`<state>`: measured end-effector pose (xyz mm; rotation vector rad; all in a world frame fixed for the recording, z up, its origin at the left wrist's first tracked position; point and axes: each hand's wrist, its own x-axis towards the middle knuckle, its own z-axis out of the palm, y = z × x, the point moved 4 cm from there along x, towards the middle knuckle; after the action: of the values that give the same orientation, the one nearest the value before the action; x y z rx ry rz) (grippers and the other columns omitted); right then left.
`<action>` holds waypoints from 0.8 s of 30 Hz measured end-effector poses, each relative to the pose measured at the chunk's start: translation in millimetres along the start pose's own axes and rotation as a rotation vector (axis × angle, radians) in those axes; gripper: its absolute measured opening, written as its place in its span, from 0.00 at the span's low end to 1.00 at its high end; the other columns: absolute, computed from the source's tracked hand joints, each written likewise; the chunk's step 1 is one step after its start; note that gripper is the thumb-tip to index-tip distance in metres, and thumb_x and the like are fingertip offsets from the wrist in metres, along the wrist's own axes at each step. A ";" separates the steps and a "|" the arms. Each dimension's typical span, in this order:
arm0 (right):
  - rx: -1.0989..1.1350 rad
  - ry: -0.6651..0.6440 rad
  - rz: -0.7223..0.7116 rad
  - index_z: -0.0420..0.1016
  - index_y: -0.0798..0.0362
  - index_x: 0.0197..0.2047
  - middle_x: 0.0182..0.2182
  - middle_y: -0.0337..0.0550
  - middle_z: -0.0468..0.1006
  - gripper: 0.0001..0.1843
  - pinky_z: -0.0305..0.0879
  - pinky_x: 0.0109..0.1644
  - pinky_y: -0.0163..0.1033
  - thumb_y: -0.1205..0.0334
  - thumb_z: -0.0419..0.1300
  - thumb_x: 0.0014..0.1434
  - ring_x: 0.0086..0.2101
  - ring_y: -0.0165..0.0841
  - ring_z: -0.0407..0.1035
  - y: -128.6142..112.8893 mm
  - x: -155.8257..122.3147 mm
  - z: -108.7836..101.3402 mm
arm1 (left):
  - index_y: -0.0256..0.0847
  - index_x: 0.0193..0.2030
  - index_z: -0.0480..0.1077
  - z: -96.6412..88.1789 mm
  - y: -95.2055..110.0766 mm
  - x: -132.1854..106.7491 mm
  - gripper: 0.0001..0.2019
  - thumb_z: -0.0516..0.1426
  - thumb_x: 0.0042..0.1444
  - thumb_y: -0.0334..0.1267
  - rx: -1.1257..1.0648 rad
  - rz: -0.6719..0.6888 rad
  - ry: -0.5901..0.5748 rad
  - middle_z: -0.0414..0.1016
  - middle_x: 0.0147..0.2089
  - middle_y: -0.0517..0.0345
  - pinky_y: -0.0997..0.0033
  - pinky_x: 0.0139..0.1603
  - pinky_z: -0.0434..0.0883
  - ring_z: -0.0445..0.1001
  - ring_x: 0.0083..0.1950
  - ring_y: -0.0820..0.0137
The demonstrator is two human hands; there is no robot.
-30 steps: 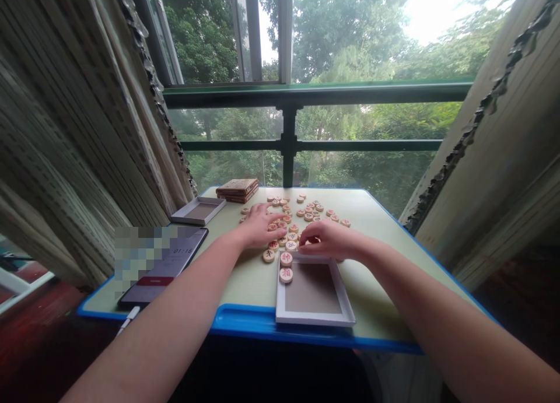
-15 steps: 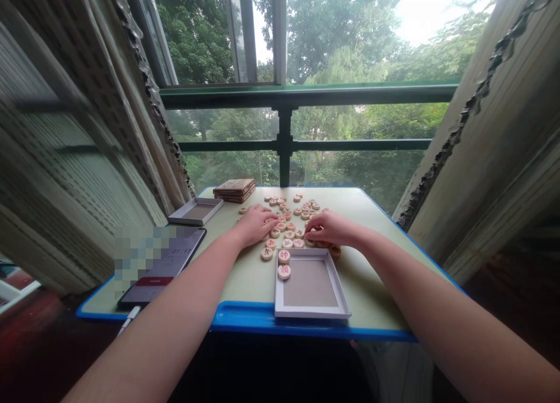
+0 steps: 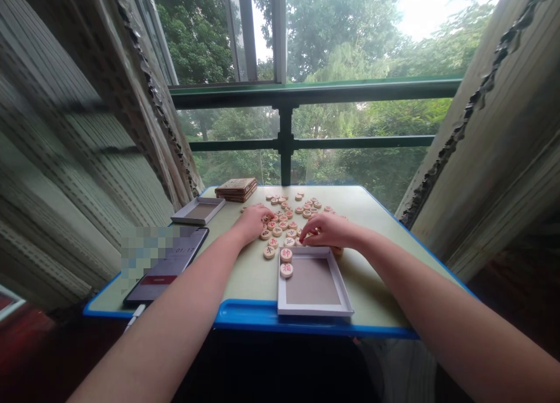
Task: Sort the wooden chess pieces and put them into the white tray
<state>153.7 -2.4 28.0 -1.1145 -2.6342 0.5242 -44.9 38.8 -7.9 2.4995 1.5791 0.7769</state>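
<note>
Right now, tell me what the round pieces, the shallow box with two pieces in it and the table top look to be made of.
Round pieces: probably wood, pale tan and matte, with red or dark characters on top. Shallow box: looks like cardboard, thin white matte rim, grey-brown floor. Table top: smooth pale green, perhaps laminate or plastic; its blue edge shines like plastic.
</note>
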 end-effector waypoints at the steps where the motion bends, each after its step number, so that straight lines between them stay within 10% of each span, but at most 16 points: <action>1: -0.008 -0.001 0.012 0.82 0.50 0.35 0.25 0.38 0.72 0.09 0.57 0.31 0.31 0.61 0.62 0.50 0.27 0.27 0.63 1.8 0.3 0.2 | 0.39 0.38 0.77 -0.3 -0.2 0.1 0.23 0.47 0.43 0.18 -0.007 0.002 -0.002 0.76 0.44 0.54 0.69 0.54 0.68 0.72 0.48 0.68; 15: -0.153 0.082 0.089 0.80 0.50 0.37 0.29 0.42 0.76 0.11 0.57 0.33 0.33 0.56 0.61 0.51 0.30 0.31 0.65 12.4 3.7 0.4 | 0.40 0.42 0.76 -5.0 9.0 -3.8 0.14 0.53 0.56 0.43 0.072 -0.017 -0.045 0.75 0.46 0.50 0.60 0.55 0.66 0.70 0.49 0.61; 24: -0.041 -0.146 0.096 0.80 0.52 0.30 0.26 0.39 0.75 0.09 0.57 0.28 0.33 0.57 0.62 0.47 0.27 0.29 0.65 -12.3 -8.9 -2.8 | 0.42 0.41 0.77 0.3 4.8 -2.1 0.13 0.52 0.56 0.33 0.066 0.014 -0.022 0.75 0.44 0.53 0.62 0.54 0.67 0.71 0.47 0.64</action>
<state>152.8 -16.2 35.0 -1.2654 -2.7372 0.5947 -41.5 34.8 -7.3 2.5580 1.6073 0.7080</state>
